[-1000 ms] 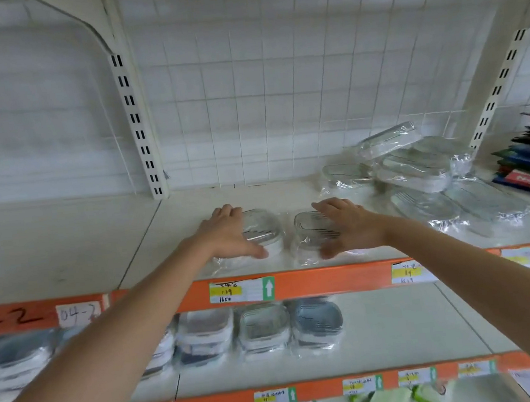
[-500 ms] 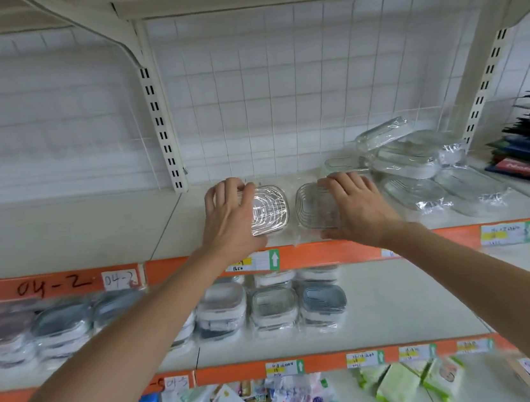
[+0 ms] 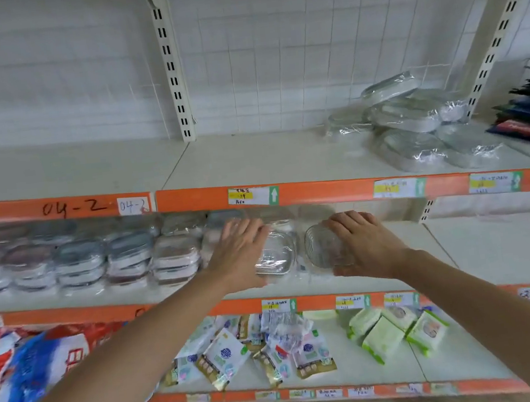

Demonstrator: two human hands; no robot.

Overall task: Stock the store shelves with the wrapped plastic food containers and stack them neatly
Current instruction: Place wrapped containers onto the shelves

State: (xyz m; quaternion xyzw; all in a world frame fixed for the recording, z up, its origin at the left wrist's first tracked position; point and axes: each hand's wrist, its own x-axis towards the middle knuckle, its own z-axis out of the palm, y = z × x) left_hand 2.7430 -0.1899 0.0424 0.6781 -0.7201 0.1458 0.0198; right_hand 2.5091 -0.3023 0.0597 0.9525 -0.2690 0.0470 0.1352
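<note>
The two clear boxes, one under the left hand (image 3: 240,254) and one under the right hand (image 3: 367,245), look light and fairly stiff, judging by their thin see-through walls, and their loose film wrap is likely slippery and apt to slide over the plastic beneath. The safest hold is probably across the lid with thumb and fingers curled over opposite rims, pressing on the hard edge, not on the slack film. The left box (image 3: 275,253) sits at the front of the middle shelf (image 3: 496,249), just right of the row of stacked boxes (image 3: 174,258); the left fingers (image 3: 243,228) lie over its left part and far edge, spread and bent down onto it, though whether they clamp it or only press cannot be told. The right box (image 3: 321,247) is just beside the first, with a narrow gap between them, and tilts its ribbed lid toward the camera; the right fingers (image 3: 349,219) curl over its top, the thumb low at its near side, gripping it. More wrapped boxes lie in a loose pile (image 3: 415,129) on the top shelf, well apart.
</note>
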